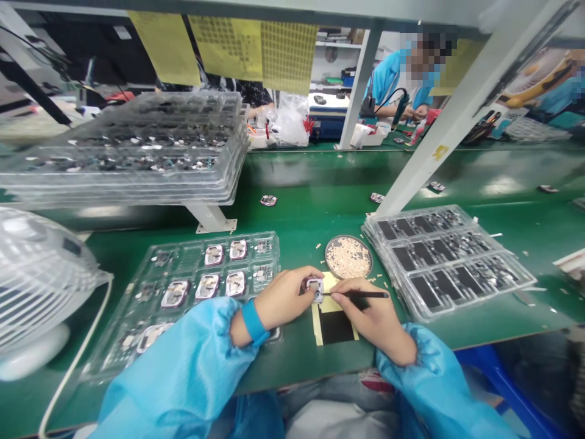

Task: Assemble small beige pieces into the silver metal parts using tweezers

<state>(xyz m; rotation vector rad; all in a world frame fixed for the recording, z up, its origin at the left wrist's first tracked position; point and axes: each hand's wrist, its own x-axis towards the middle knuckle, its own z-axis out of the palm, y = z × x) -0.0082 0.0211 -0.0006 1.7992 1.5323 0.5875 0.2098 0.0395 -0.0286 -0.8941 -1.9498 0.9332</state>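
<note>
Near the middle of the green bench, my left hand (286, 296) is closed on a small white device (314, 290) with a dark rim, held between thumb and fingers. My right hand (371, 317) pinches thin black tweezers (365, 294), whose tip meets the device's right side. Below both lies a black pad (337, 327) edged with yellow tape. Just behind the hands sits a round dish (348, 257) of tiny beige and dark pieces. A clear tray (189, 259) holding several similar devices lies to the left, partly covered by my left sleeve.
Stacked trays with dark screens (450, 262) stand at right. A white fan (43, 286) is at far left, below a tall tray stack (123, 177) on a shelf. A slanted metal post (429, 146) rises behind. Across the bench, a person in blue (388, 79) works.
</note>
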